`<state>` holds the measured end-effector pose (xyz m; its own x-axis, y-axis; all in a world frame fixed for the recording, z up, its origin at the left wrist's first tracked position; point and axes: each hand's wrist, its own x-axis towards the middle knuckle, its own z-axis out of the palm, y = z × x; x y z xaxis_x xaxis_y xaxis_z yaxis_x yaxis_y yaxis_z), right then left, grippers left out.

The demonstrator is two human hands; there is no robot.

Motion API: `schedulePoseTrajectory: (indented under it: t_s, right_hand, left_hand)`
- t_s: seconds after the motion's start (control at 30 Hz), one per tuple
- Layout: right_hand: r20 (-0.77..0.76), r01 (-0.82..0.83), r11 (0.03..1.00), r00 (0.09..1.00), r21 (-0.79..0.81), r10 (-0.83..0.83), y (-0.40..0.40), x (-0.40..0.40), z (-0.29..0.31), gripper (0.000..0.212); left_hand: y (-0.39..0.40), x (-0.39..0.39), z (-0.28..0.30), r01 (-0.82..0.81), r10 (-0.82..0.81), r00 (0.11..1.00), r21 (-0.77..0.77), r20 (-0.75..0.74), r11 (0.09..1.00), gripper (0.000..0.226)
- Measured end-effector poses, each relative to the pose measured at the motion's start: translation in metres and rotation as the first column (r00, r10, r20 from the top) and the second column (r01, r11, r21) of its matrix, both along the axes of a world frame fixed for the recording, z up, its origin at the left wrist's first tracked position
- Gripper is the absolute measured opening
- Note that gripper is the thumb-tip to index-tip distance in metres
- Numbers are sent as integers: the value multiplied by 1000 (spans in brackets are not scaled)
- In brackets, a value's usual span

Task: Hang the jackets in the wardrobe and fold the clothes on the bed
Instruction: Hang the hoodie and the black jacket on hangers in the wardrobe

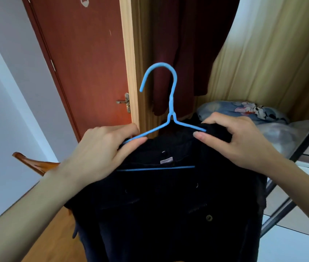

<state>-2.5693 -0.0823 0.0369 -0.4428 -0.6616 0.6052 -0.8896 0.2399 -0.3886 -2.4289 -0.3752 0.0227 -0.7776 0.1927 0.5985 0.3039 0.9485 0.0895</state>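
Note:
A dark navy jacket (168,205) with buttons hangs on a light blue hanger (171,103), held up in front of me. My left hand (102,148) pinches the jacket's left shoulder against the hanger's arm. My right hand (240,137) grips the jacket's right shoulder over the hanger's other arm. The hanger's hook points up and to the left, free of any rail. Behind it a dark maroon garment (183,53) hangs inside the wooden wardrobe (131,59). The hanger's lower bar shows through the collar opening.
A red-brown door (85,63) with a metal handle (125,102) stands at the left. Patterned blue bedding (244,110) lies on a wardrobe shelf at the right. A dark metal frame (301,157) crosses the right side. An orange-brown wooden piece (34,164) pokes out at lower left.

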Motion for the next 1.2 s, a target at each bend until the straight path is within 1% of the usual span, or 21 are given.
schedulePoseTrajectory:
  t_s: [0.03, 0.07, 0.13, 0.17, 0.2, 0.27, 0.37, 0.4, 0.47, 0.53, 0.57, 0.63, 0.67, 0.77, 0.8, 0.87, 0.93, 1.0, 1.03, 1.13, 1.2]
  right_hand:
    - [6, 6, 1000, 1000, 14, -6, 5, -3, 1, 30]
    - [-13, 24, 998, 1000, 63, -23, 11, -7, 4, 32]
    - [-103, 101, 962, 992, 254, -77, 25, -22, 7, 37]
    - [-112, 124, 928, 990, 352, -89, 31, -29, 8, 37]
    - [-89, 117, 898, 992, 425, -88, 37, -37, 7, 37]
    - [-32, 85, 881, 996, 465, -79, 50, -50, 3, 41]
    - [19, 73, 916, 996, 395, -88, 65, -54, -2, 48]
    - [24, 71, 931, 996, 358, -85, 69, -54, -3, 47]
    - [53, 57, 960, 996, 273, -74, 77, -57, -2, 35]
    - [46, 82, 980, 995, 183, -92, 85, -63, 3, 24]
    - [33, 107, 983, 993, 147, -113, 90, -68, 7, 22]
    - [-3, 158, 983, 987, 98, -159, 103, -79, 16, 27]
    - [-23, 173, 981, 985, 90, -171, 109, -83, 21, 25]
    - [-86, 232, 968, 971, 94, -224, 125, -95, 43, 10]
    - [-131, 267, 960, 958, 89, -254, 132, -101, 52, 11]
    - [-238, 340, 937, 920, 81, -313, 148, -115, 72, 22]
    - [-340, 431, 898, 861, 87, -379, 167, -129, 93, 28]
    - [-404, 532, 842, 792, 88, -458, 185, -140, 111, 31]
    - [-418, 559, 825, 769, 75, -483, 193, -146, 118, 32]
    - [-399, 570, 818, 770, 79, -498, 211, -161, 138, 25]
    - [-392, 580, 807, 772, 110, -501, 220, -170, 150, 29]
  left_hand:
    - [3, -5, 1, -4, 2, 1000, -38, -31, 999, 40]
    - [4, -9, 2, -9, 5, 998, -53, -62, 999, 38]
    - [4, -22, 0, -8, 4, 995, -41, -104, 999, 32]
    - [5, -29, -2, -5, 1, 994, -34, -105, 999, 32]
    - [8, -37, -4, 0, -3, 996, -29, -94, 1000, 33]
    - [16, -53, -8, 13, -14, 998, -9, -68, 1000, 36]
    - [29, -72, -6, 56, -52, 997, 69, -58, 996, 32]
    - [33, -79, -3, 77, -73, 996, 84, -54, 993, 31]
    - [43, -93, 4, 118, -114, 992, 94, -44, 989, 30]
    - [53, -107, 13, 154, -149, 988, 109, -49, 982, 31]
    - [58, -116, 17, 175, -169, 984, 118, -59, 978, 32]
    - [71, -135, 26, 204, -194, 977, 125, -88, 971, 36]
    - [78, -144, 31, 213, -201, 974, 127, -101, 969, 38]
    - [100, -171, 51, 226, -211, 968, 106, -137, 968, 41]
    - [107, -181, 59, 225, -209, 966, 96, -155, 970, 41]
    - [124, -201, 76, 221, -203, 960, 80, -192, 972, 42]
    - [142, -221, 93, 217, -198, 950, 51, -242, 975, 44]
    - [159, -242, 105, 209, -192, 935, 27, -298, 977, 45]
    - [167, -253, 110, 203, -187, 931, 18, -314, 979, 46]
    - [191, -287, 119, 156, -154, 940, -17, -305, 988, 51]
    - [207, -308, 122, 114, -119, 943, -35, -312, 993, 50]
